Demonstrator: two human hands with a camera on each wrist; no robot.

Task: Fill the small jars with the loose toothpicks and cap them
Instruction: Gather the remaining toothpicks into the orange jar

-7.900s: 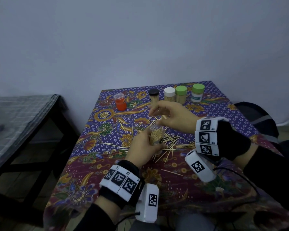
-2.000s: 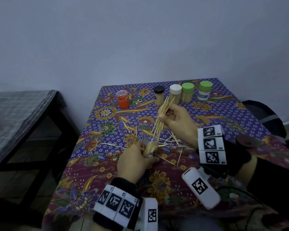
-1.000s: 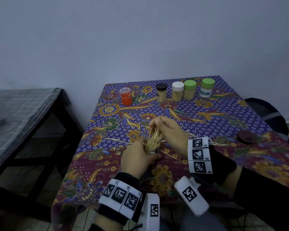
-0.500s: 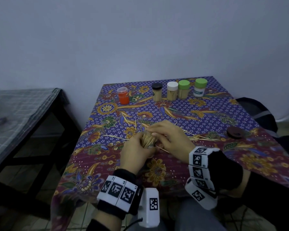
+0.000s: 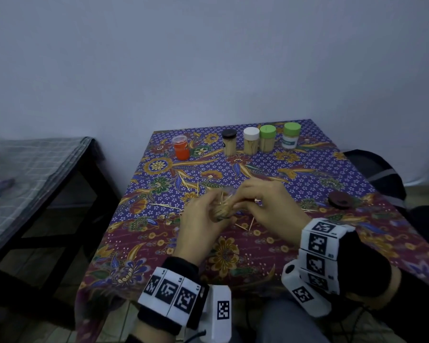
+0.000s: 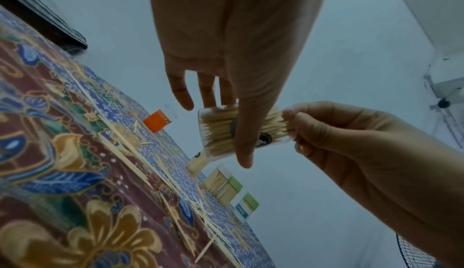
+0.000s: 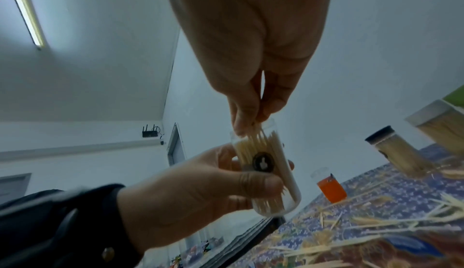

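On my surface (image 5: 233, 251) loose toothpicks (image 5: 244, 225) lie scattered. My left hand (image 5: 201, 226) wraps the clear jar (image 7: 263, 173), lifted and tilted; my right hand (image 5: 270, 211) fingers (image 7: 244, 117) pinch toothpick ends at its mouth. I judge filling is underway; next, seat them fully, then fetch the dark cap (image 5: 340, 200).

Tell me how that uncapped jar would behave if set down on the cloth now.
Probably top-heavy: the jar is slim and its toothpicks stick out past the rim. On its side it would likely roll and spill. The clear wall looks smooth, perhaps slippery.
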